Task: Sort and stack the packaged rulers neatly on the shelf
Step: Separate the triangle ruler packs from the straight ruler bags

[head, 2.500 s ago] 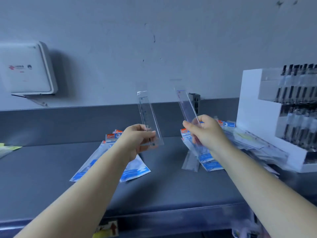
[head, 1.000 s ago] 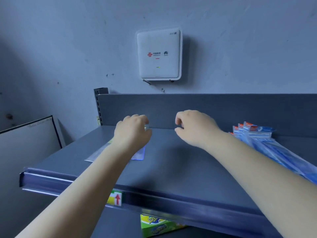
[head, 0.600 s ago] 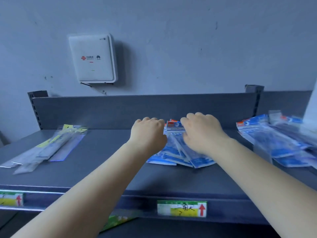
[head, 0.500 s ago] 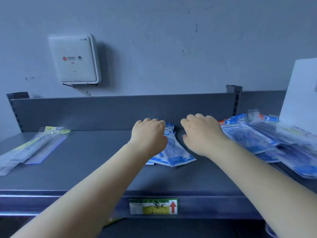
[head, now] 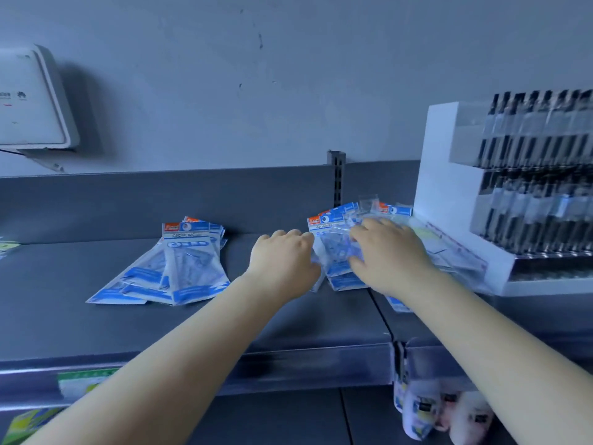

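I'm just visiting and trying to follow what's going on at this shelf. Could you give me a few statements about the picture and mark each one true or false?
1. Both hands are at the pile of blue packets on the right. True: the left hand is at its left edge and the right hand lies on top.
2. The fanned pile of blue packets on the left is being held. False: neither hand touches it.
3. A white display rack of dark pens stands at the right end of the shelf. True.
4. The white wall box hangs above the pen rack. False: it is at the far left.
5. The right hand holds a packet up in the air. False: it rests on the pile.
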A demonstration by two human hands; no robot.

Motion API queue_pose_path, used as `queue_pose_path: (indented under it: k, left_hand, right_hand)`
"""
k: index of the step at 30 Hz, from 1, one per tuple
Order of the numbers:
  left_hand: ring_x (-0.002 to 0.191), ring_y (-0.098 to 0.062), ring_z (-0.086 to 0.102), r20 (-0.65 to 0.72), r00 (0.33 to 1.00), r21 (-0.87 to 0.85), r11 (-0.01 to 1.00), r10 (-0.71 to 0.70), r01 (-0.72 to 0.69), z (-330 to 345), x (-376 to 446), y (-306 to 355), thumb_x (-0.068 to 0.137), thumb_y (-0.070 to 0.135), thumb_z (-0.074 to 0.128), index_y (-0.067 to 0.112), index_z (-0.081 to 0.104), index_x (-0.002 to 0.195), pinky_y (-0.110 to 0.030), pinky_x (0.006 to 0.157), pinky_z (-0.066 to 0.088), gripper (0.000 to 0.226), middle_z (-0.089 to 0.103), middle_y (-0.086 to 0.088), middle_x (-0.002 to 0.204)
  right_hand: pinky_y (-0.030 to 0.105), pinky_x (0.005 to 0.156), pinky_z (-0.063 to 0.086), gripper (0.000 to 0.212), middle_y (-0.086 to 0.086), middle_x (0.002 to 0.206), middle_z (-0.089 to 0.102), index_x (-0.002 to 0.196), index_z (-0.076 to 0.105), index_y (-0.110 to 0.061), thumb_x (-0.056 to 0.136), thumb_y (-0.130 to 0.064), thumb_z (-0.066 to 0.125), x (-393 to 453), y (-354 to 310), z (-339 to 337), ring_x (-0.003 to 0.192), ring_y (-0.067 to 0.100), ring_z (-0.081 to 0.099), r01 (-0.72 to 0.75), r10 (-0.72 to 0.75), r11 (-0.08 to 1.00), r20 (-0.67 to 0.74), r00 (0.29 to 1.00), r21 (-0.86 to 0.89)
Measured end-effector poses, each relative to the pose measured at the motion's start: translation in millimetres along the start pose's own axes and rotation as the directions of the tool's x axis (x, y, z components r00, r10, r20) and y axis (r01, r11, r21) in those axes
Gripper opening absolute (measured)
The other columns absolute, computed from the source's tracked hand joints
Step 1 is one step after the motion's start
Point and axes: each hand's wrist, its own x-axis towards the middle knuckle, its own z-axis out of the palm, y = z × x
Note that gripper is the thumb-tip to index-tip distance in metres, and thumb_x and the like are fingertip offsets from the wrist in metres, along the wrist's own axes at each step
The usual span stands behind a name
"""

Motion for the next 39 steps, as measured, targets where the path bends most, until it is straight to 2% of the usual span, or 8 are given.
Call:
queue_pose_path:
  k: [8,14,21,24,26,28,31,39]
  left_hand:
    - [0.101,-0.023,0.053,0.263,0.955,-0.109,0.979,-0.138,0.172,13.9,35.1,19.2,0.089,0.049,0.047,0.017,0.049,0.096,-0.029,0.073,0.035,0.032,0.058,0.001,0.107]
    - [0.066,-0.021,0.042,0.411,0.872,-0.301,0.863,-0.267,0.406,31.6,42.9,8.7,0.08,0.048,0.064,0.016,0.041,0.064,-0.026,0.054,0.028,0.043,0.045,0.0,0.068]
    - [0.066,-0.015,0.048,0.412,0.866,-0.489,0.734,-0.283,0.472,30.6,46.8,1.5,0.078,0.027,0.072,0.017,0.05,0.075,-0.022,0.054,0.034,0.024,0.053,0.003,0.073]
    - [0.06,-0.017,0.048,0.405,0.85,-0.606,0.598,-0.336,0.525,27.7,48.1,0.6,0.08,0.011,0.062,0.019,0.051,0.068,-0.023,0.053,0.038,0.019,0.057,0.0,0.069]
    - [0.058,-0.018,0.047,0.417,0.834,-0.68,0.485,-0.362,0.55,21.9,46.3,0.7,0.079,0.003,0.054,0.017,0.053,0.065,-0.022,0.05,0.035,0.02,0.057,-0.002,0.065]
    - [0.055,-0.017,0.044,0.439,0.824,-0.744,0.369,-0.357,0.557,15.2,43.3,2.1,0.079,0.0,0.05,0.015,0.054,0.065,-0.02,0.046,0.03,0.021,0.057,-0.006,0.068]
    - [0.05,-0.016,0.045,0.478,0.811,-0.8,0.213,-0.337,0.561,10.2,38.8,2.2,0.082,-0.002,0.049,0.013,0.055,0.075,-0.02,0.047,0.028,0.018,0.06,-0.005,0.068]
    - [0.057,-0.015,0.061,0.509,0.822,-0.845,0.036,-0.256,0.534,5.3,31.0,-8.5,0.085,-0.005,0.055,0.015,0.054,0.083,-0.024,0.054,0.042,0.021,0.067,0.0,0.074]
  right_hand:
    - [0.033,0.084,0.045,0.025,0.003,0.119,0.06,0.116,0.055,-0.016,0.095,-0.027,0.046,16.5,64.9,13.3,0.107,0.026,0.055,-0.234,0.222,0.943,0.077,0.972,0.238]
    - [0.032,0.087,0.042,0.027,0.003,0.126,0.057,0.119,0.056,-0.021,0.093,-0.027,0.049,25.2,79.6,28.7,0.113,0.025,0.052,-0.324,0.287,0.919,0.182,0.94,0.224]
    - [0.032,0.078,0.045,0.037,0.008,0.112,0.058,0.11,0.054,-0.008,0.079,-0.023,0.066,29.7,81.6,26.6,0.103,0.029,0.054,-0.472,0.419,0.821,0.221,0.881,0.322]
    - [0.029,0.061,0.036,0.021,0.003,0.084,0.052,0.077,0.047,-0.019,0.077,-0.03,0.065,29.4,82.6,25.2,0.086,0.028,0.049,-0.496,0.424,0.824,0.282,0.86,0.274]
    - [0.029,0.059,0.034,0.033,0.0,0.077,0.046,0.065,0.036,-0.027,0.078,-0.031,0.067,27.9,80.8,21.1,0.084,0.027,0.047,-0.509,0.419,0.813,0.324,0.848,0.282]
    - [0.029,0.063,0.039,0.02,0.005,0.095,0.055,0.079,0.052,-0.02,0.078,-0.03,0.069,27.1,81.0,17.1,0.091,0.029,0.053,-0.528,0.44,0.794,0.315,0.841,0.301]
    - [0.032,0.082,0.046,0.052,0.014,0.127,0.052,0.12,0.054,-0.003,0.078,-0.029,0.071,26.6,81.7,15.7,0.11,0.031,0.055,-0.541,0.479,0.788,0.26,0.838,0.293]
    - [0.033,0.076,0.044,0.014,0.01,0.1,0.062,0.096,0.061,-0.007,0.084,-0.012,0.06,27.9,72.0,10.3,0.093,0.03,0.056,-0.437,0.49,0.723,0.049,0.87,0.534]
